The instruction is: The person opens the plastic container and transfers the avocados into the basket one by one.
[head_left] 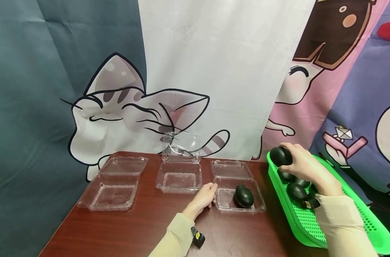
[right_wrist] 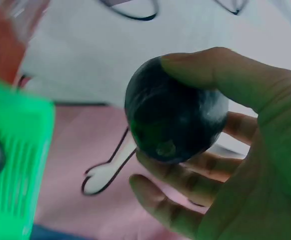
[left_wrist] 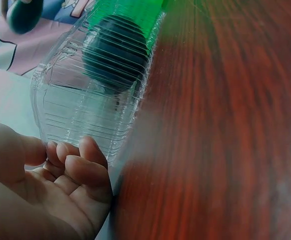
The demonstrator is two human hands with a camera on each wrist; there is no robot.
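Observation:
My right hand (head_left: 299, 162) grips a dark green avocado (head_left: 280, 156) above the far end of a green basket (head_left: 305, 232). In the right wrist view, the thumb lies over the avocado (right_wrist: 173, 112) and the fingers curl beneath it. My left hand (head_left: 205, 196) pinches the left rim of the rightmost clear plastic clamshell container (head_left: 225, 205); the left wrist view shows its thumb and curled fingers at that edge. This container's lid lies back, and one avocado (head_left: 244, 196) rests in its right half.
Several avocados (head_left: 295, 192) lie in the basket, partly hidden by the right arm. Two more clear containers, a middle one (head_left: 178, 188) and a left one (head_left: 112, 207), stand lid-open on the brown table (head_left: 143, 228). A printed cloth (head_left: 227, 71) hangs behind.

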